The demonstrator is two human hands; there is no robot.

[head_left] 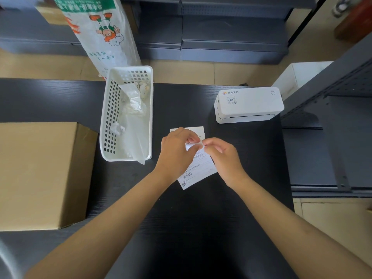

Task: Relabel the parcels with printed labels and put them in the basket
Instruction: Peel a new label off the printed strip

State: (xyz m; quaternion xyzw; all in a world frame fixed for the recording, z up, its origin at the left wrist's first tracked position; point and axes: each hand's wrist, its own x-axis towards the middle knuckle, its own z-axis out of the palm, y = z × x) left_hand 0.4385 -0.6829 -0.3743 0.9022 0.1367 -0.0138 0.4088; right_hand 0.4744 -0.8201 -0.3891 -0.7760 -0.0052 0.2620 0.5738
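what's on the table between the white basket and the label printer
In the head view, only bare dark tabletop lies between the white basket and the label printer. The hands and label sit nearer the camera, below that stretch.

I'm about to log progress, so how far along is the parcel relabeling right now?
Done, apparently: the white basket already holds clear-bagged parcels, though labels on them can't be made out. In hand: the left hand and right hand pinch the top corner of a printed label, seemingly peeling it. Left: sticking it onto a parcel, perhaps the white item behind the hands, then basketing it.
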